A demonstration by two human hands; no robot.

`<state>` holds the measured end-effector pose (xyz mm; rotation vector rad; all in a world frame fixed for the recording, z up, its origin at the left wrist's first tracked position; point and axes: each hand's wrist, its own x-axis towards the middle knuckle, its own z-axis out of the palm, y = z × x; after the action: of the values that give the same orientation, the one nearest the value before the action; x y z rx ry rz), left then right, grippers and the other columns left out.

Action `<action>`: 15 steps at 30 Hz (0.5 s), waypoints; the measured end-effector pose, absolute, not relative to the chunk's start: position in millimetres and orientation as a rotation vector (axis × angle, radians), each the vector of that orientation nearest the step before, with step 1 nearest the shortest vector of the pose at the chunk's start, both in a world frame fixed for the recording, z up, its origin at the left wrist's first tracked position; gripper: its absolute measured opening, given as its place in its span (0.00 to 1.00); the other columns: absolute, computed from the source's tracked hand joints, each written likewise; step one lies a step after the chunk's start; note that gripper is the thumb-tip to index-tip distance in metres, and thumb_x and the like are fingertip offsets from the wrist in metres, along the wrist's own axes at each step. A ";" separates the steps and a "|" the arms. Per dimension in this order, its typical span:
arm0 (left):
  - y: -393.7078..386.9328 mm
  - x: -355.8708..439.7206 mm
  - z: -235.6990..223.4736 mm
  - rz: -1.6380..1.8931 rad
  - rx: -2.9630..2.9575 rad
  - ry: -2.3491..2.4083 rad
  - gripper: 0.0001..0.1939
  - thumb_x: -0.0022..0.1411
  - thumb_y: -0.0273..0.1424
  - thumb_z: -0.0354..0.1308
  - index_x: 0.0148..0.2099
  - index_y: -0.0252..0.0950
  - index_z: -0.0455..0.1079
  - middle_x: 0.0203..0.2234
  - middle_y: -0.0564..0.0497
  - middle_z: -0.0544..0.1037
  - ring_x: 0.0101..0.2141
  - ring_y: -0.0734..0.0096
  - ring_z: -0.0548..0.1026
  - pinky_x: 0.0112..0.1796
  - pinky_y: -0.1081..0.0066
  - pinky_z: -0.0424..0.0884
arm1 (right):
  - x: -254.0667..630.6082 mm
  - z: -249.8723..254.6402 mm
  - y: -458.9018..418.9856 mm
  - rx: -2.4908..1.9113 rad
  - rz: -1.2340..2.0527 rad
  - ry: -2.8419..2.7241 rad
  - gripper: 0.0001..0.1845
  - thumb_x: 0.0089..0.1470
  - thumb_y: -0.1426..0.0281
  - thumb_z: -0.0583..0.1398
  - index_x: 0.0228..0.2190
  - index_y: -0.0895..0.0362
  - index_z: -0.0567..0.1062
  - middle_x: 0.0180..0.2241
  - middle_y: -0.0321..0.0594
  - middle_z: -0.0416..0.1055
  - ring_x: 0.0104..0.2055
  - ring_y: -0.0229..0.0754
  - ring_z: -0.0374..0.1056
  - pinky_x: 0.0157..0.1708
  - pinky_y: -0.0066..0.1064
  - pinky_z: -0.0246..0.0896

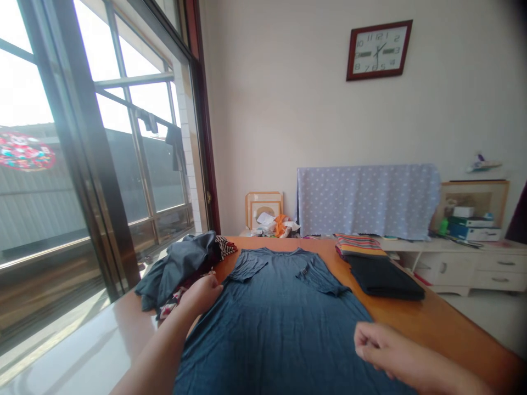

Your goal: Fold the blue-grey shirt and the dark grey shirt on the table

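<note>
A dark blue-green short-sleeved shirt [284,318] lies spread on the table, its neckline at the far end and both sleeves folded inward over the body. Its lower end runs out of view. My left hand [205,293] is closed at the shirt's left side, just below the sleeve, with the fingertips pinched on the fabric edge. Over the right side of the shirt, my right hand [376,344] is curled closed. Its fingertips are turned down, so whether cloth is between them is hidden.
A heap of crumpled clothes [181,269] lies left of the shirt. On the right sit a folded black cloth [385,278] and a folded striped cloth [358,245]. Beyond the orange-brown table [448,323] stands a white cabinet [457,269]. A large window [119,137] is at left.
</note>
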<state>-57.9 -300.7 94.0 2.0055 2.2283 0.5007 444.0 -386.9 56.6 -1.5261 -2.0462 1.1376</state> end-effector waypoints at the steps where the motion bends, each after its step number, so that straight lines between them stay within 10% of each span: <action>1: -285.5 -50.5 95.3 0.509 2.036 2.210 0.13 0.60 0.42 0.54 0.33 0.38 0.72 0.32 0.48 0.79 0.33 0.64 0.75 0.29 0.71 0.61 | 439.8 59.6 -369.5 -1.512 1.178 -2.020 0.08 0.54 0.62 0.56 0.32 0.54 0.70 0.25 0.34 0.68 0.25 0.37 0.62 0.24 0.26 0.54; 15: -76.6 -10.0 49.1 0.513 2.169 2.110 0.22 0.56 0.28 0.57 0.55 0.37 0.70 0.53 0.41 0.73 0.52 0.60 0.73 0.49 0.70 0.66 | 426.1 43.8 -101.8 -1.770 0.807 -1.520 0.07 0.47 0.76 0.58 0.32 0.57 0.73 0.24 0.34 0.70 0.24 0.34 0.67 0.25 0.24 0.57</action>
<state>-10.0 -76.6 49.1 2.1687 2.1098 0.5128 426.1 -101.8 43.8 -1.7699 -1.5203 0.8074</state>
